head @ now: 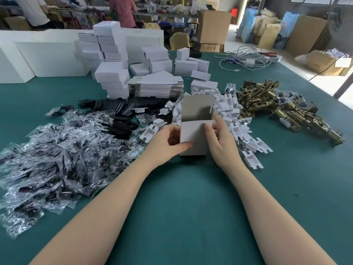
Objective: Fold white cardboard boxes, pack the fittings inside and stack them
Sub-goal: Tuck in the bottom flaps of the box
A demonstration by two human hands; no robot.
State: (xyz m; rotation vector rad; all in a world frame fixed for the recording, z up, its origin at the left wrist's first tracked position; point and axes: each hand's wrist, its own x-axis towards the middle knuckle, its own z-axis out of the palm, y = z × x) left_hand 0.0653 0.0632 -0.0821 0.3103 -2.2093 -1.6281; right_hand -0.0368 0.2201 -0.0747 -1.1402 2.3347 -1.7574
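A half-folded white cardboard box stands on the green table in the middle, its top open and its grey inside showing. My left hand grips its left side, thumb on the front panel. My right hand holds its right side with fingers along the edge. Behind it lies a stack of flat box blanks. Folded white boxes are piled further back. Brass-coloured metal fittings lie in a heap at the right.
Clear plastic bags with black parts cover the left. Black plates and small white cardboard inserts surround the box. Cables lie at the back right. Brown cartons and people stand beyond the table.
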